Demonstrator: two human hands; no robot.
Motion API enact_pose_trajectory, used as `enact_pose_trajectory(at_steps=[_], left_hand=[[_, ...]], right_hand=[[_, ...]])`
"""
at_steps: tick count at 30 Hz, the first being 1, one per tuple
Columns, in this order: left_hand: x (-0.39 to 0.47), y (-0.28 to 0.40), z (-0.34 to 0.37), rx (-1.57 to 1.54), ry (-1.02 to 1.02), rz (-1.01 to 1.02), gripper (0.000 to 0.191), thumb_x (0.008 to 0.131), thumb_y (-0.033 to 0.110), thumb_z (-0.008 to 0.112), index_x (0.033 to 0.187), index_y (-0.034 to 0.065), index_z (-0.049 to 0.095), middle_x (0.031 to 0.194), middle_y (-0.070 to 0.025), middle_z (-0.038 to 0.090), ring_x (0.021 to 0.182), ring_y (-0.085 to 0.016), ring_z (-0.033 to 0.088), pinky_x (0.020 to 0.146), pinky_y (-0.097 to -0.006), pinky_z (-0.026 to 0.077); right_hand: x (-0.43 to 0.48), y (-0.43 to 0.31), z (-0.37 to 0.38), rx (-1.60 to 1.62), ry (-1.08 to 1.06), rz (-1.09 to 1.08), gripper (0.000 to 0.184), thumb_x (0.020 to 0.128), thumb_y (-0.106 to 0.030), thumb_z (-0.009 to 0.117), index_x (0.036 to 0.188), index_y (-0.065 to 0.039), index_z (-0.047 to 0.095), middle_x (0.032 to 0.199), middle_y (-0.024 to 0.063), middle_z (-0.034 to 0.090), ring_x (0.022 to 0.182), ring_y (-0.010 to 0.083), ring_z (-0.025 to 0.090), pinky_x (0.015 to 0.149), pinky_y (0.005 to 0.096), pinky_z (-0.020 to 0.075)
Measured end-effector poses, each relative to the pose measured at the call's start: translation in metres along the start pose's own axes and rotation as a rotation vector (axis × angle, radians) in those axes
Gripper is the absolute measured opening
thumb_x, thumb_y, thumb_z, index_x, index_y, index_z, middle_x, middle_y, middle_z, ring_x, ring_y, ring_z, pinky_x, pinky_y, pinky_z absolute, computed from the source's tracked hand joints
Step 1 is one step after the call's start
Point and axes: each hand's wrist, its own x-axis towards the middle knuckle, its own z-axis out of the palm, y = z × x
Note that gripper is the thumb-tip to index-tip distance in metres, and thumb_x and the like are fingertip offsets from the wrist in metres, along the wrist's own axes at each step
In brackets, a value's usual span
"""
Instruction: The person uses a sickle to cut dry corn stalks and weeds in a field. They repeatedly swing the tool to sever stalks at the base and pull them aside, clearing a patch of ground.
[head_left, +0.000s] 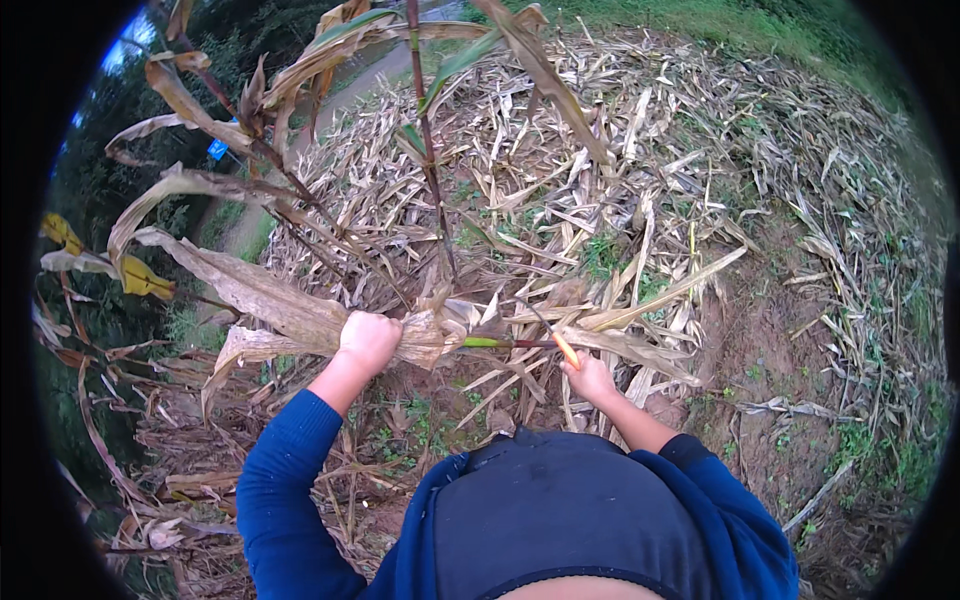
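My left hand is closed around a maize stalk and its dry leaves. The stalk lies roughly level across the view, green near its middle and dark red towards the right. In my right hand is a sickle with an orange handle. Its thin, dark blade points up and left, just beyond the stalk. The handle crosses the stalk's right part; whether they touch I cannot tell. Long, withered maize leaves spread out on both sides of the held stalk.
Another maize stalk stands upright ahead, and more dry plants lean in at the left. Cut stalks and dry leaves cover the ground ahead. Bare reddish soil shows at the right. A blue sign stands farther off.
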Motion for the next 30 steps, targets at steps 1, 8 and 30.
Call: enact_pose_trajectory(at_steps=[1, 8, 30], left_hand=[[0.01, -0.003, -0.009, 0.019, 0.049, 0.009, 0.013, 0.076, 0.014, 0.051, 0.075, 0.01, 0.063, 0.074, -0.0074, 0.066, 0.067, -0.021, 0.065, 0.058, -0.0339, 0.05], [0.008, -0.026, -0.056, 0.173, 0.549, 0.056, 0.006, 0.073, 0.015, 0.052, 0.07, 0.0113, 0.048, 0.065, -0.0039, 0.052, 0.06, -0.02, 0.059, 0.058, -0.0348, 0.048], [0.022, 0.007, -0.01, -0.305, 0.272, -0.562, 0.014, 0.068, 0.017, 0.058, 0.079, 0.0091, 0.06, 0.075, -0.012, 0.064, 0.071, -0.024, 0.064, 0.063, -0.0373, 0.05]], right_hand=[[-0.003, 0.006, -0.012, 0.109, 0.178, 0.033, 0.034, 0.082, -0.036, 0.058, 0.096, -0.005, 0.06, 0.073, 0.017, 0.062, 0.069, 0.0344, 0.061, 0.062, 0.0409, 0.0484], [0.024, 0.032, -0.126, 0.101, 0.717, -0.314, 0.034, 0.073, -0.023, 0.068, 0.103, -0.008, 0.062, 0.119, 0.0121, 0.051, 0.117, 0.0275, 0.04, 0.097, 0.0394, 0.0325], [0.062, -0.061, -0.129, 0.037, 0.425, 0.058, 0.049, 0.076, -0.055, 0.057, 0.093, -0.009, 0.054, 0.078, 0.0169, 0.063, 0.079, 0.0355, 0.06, 0.07, 0.0447, 0.0449]])
